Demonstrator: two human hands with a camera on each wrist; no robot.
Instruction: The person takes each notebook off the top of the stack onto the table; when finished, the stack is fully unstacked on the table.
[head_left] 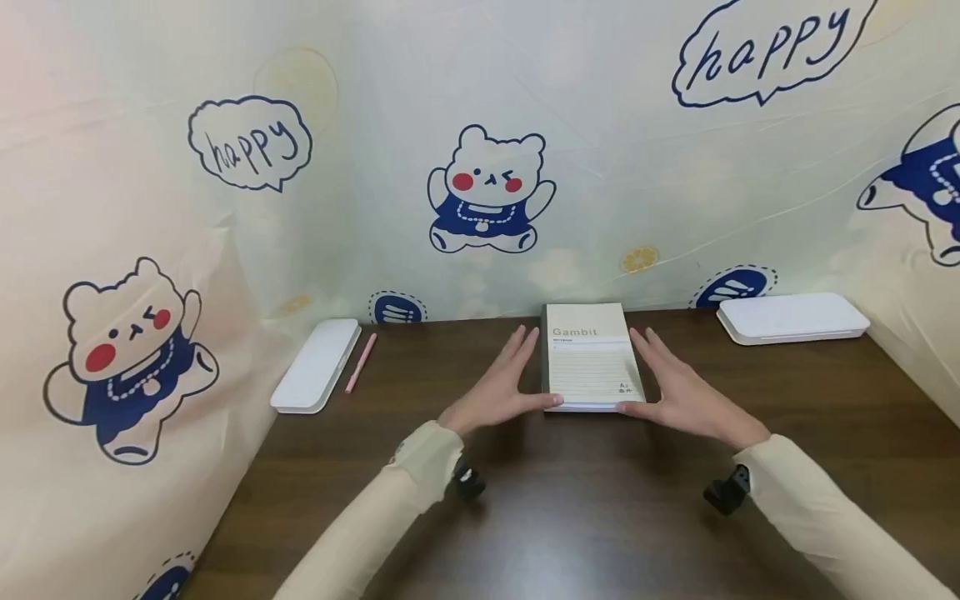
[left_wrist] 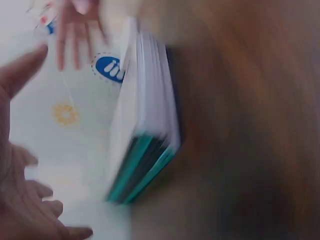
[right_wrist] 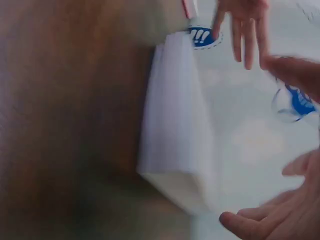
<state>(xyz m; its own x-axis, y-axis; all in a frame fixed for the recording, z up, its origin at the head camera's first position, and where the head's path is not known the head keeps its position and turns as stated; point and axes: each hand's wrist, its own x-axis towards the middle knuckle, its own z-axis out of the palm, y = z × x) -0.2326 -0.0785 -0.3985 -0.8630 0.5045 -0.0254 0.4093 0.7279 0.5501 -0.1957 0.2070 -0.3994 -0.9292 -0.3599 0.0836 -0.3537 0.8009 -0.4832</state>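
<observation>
A small stack of notebooks (head_left: 596, 358) lies near the back of the table, the top one cream with ruled lines and the word "Gambit". Dark-teal spines show on its left side, and in the left wrist view the page edges of the notebooks (left_wrist: 150, 95) look like more than one layer. My left hand (head_left: 506, 385) is beside the left edge, fingers spread and straight, thumb at the front corner. Mirroring it, my right hand (head_left: 678, 392) spreads its fingers along the right edge, thumb near the front corner. Neither hand curls round the stack.
A white flat case (head_left: 317, 367) lies at the table's left edge, with a pink pen (head_left: 361, 363) beside it. Another white case (head_left: 793, 318) lies at the back right. A printed cloth (head_left: 360, 225) with bears hangs behind and beside the brown table (head_left: 570, 517).
</observation>
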